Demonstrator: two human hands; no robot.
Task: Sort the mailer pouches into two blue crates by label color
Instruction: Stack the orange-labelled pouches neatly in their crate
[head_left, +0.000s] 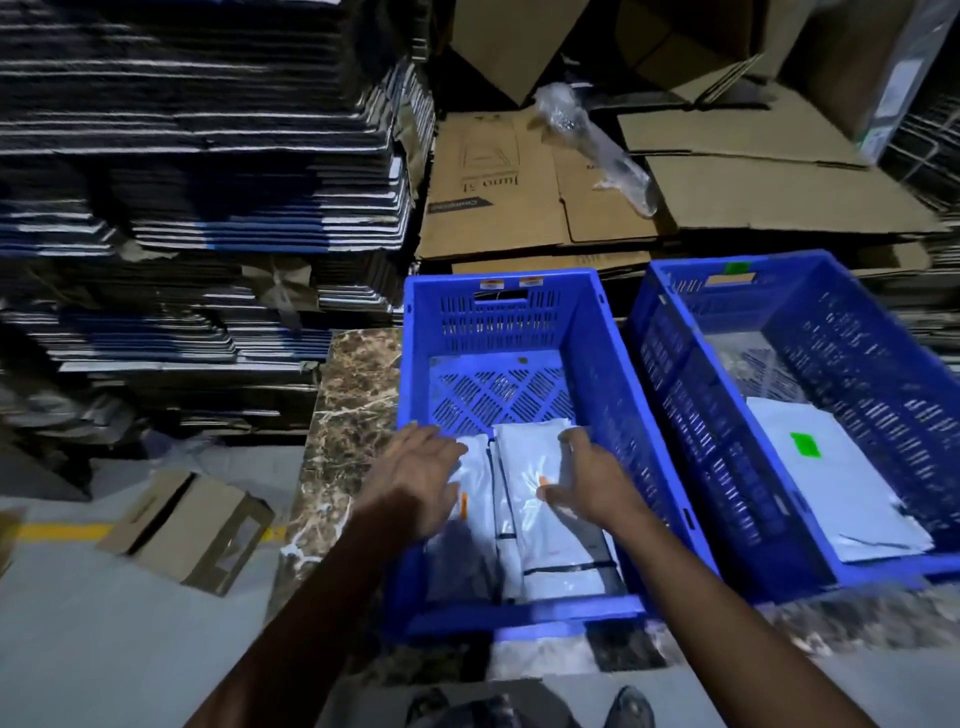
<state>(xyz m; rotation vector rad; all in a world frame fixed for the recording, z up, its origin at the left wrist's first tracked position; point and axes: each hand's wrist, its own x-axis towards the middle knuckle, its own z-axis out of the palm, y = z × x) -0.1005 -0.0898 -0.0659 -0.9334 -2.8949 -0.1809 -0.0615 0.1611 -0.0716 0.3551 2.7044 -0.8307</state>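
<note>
Two blue crates stand side by side on a marble slab. The left crate (498, 312) carries orange stickers on its far rim and holds white mailer pouches with orange labels (540, 519). The right crate (737, 322) has a green sticker on its rim and holds white pouches with a green label (831, 483). My left hand (415, 467) lies flat with fingers spread on the left side of the pouches in the left crate. My right hand (592, 478) rests open on their right side, thumb near an orange label. Neither hand visibly grips a pouch.
Tall stacks of flattened dark boxes (197, 182) rise at the left. Flattened brown cardboard (571, 192) with a clear plastic wrap (597, 140) lies behind the crates. A small open carton (187, 530) sits on the grey floor at the left. My shoes (631, 706) show at the bottom.
</note>
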